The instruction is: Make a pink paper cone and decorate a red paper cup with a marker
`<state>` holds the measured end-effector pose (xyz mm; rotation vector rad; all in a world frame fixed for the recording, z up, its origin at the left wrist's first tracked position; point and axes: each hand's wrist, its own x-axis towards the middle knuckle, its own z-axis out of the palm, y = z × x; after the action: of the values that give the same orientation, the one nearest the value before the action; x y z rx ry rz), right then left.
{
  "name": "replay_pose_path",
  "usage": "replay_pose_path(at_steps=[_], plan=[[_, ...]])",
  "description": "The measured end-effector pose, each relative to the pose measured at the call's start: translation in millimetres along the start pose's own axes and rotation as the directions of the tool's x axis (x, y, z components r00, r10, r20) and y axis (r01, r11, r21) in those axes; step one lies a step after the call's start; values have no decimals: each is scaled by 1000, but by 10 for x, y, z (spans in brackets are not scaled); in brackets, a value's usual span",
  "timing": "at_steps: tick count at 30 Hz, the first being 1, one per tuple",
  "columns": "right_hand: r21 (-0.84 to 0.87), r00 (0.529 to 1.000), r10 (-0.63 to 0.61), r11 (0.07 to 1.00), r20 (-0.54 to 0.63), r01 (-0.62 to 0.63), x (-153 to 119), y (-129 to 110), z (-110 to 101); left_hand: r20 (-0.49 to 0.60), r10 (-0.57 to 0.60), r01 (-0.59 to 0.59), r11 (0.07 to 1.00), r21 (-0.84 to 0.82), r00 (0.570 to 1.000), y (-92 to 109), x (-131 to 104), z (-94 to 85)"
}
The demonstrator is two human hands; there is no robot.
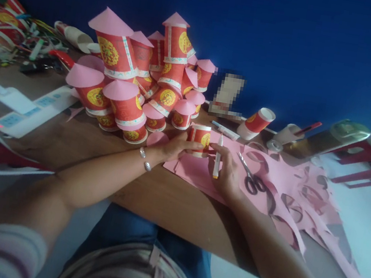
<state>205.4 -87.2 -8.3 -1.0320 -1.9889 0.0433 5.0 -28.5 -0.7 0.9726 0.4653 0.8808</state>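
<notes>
A red paper cup with a gold emblem and pale bands is held upside down or upright, I cannot tell which, just above the pink paper. Round its left side my left hand is closed. My right hand grips a white pen-like tube with an orange end, its fingertips close to the cup's right side. Scissors with dark handles lie on the pink paper sheets right of my right hand. A pink paper disc lies near my left wrist.
Several red cups with pink cone tops are stacked behind my left hand. A white power strip lies at left. Cut pink scraps cover the right side. Plain-topped stacked cups and a clear bottle stand by the blue wall.
</notes>
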Motion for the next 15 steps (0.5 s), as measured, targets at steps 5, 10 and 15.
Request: replay_pose_path(at_steps=[5,10,15], plan=[[47,999,29,998,21,-30,-6,15,11,24,10,-11,999,34,1000,43,4,86],[69,993,117,991,-28,-115,-11,66,36,-20,42,-43,999,-29,999,48,39,48],[42,990,136,990,-28,-135,7,85,19,-45,15,-19,994,-104,999,24,68,-8]])
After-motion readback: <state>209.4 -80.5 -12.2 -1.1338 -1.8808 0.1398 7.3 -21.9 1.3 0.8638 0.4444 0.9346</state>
